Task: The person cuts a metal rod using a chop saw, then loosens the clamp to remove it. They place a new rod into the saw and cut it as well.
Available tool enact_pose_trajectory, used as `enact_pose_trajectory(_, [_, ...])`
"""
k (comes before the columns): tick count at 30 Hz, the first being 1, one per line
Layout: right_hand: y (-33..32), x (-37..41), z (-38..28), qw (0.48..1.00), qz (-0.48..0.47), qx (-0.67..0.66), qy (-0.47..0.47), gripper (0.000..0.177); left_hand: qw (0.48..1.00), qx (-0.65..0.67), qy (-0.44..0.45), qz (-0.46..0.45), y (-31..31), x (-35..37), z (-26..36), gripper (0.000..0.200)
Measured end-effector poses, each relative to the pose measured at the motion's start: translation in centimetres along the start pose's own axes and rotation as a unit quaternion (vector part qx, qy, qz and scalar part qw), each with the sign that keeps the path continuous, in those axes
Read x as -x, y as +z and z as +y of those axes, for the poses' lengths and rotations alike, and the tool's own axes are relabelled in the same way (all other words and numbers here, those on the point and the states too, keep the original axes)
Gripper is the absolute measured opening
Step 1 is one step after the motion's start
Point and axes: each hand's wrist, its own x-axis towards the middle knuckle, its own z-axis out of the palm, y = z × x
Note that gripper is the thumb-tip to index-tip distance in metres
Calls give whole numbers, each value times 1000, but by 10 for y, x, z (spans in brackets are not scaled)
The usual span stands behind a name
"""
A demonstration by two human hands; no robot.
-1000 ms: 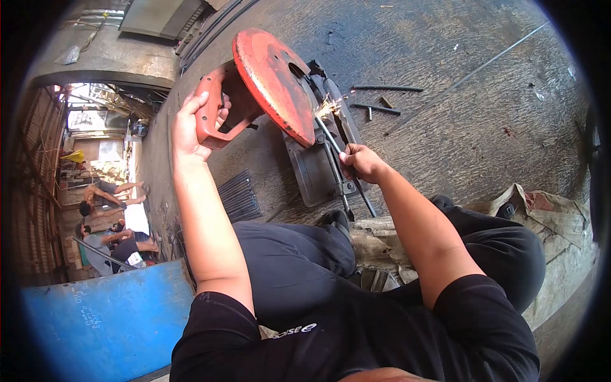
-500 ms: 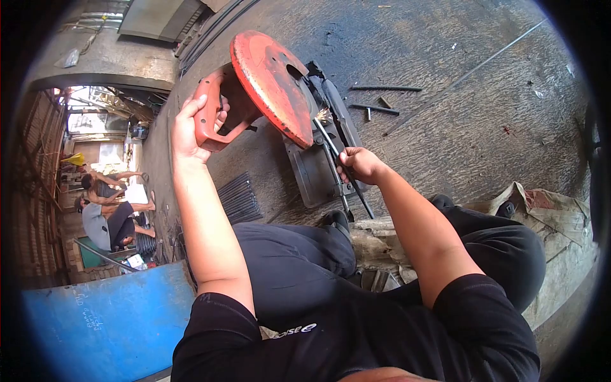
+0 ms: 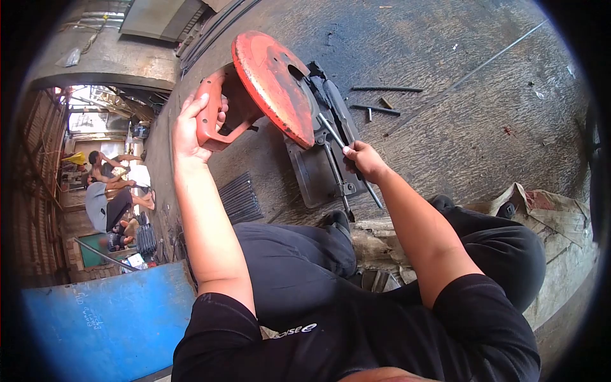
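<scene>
Tightly, left hand (image 3: 189, 130) on saw handle (image 3: 223, 135), right hand (image 3: 361, 159) on rod (image 3: 331, 132)

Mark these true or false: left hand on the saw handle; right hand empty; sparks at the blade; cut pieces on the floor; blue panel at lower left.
1. The left hand grips the red handle of the chop saw. True.
2. The right hand is empty. False: its fingers are closed on a metal rod that runs in under the red blade guard.
3. Sparks fly at the blade. False: none show.
4. Short rod pieces lie on the floor beyond the saw. True.
5. A blue panel shows at the lower left. True.
</scene>
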Motion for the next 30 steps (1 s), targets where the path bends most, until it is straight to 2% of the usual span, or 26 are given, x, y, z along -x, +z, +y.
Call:
enact_pose_trajectory(4, [-1,-1,-3,995,73,69,-25,22,1000,11,-8,20,7,3,1,44])
enact_pose_trajectory(8, [2,1,-4,996,79,37,-29,21,999,16,-16,33,7,4,2,42])
enact_pose_trajectory(10, [4,6,-12,999,40,19,10,21,999,15,-17,33,9,5,3,41])
enact_pose_trajectory(17, [-1,6,-14,997,-23,65,20,25,1000,18,-21,10,1,0,-1,45])
enact_pose_trajectory(25, [-2,9,-14,995,-86,-16,57,29,999,23,-21,18,2,0,-1,48])
enact_pose_trajectory(29, [-5,3,-12,998,-61,7,31,28,999,16,-15,28,7,3,0,42])
enact_pose_trajectory(30, [-3,4,-13,999,-18,26,13,27,999,15,-15,28,7,3,0,42])
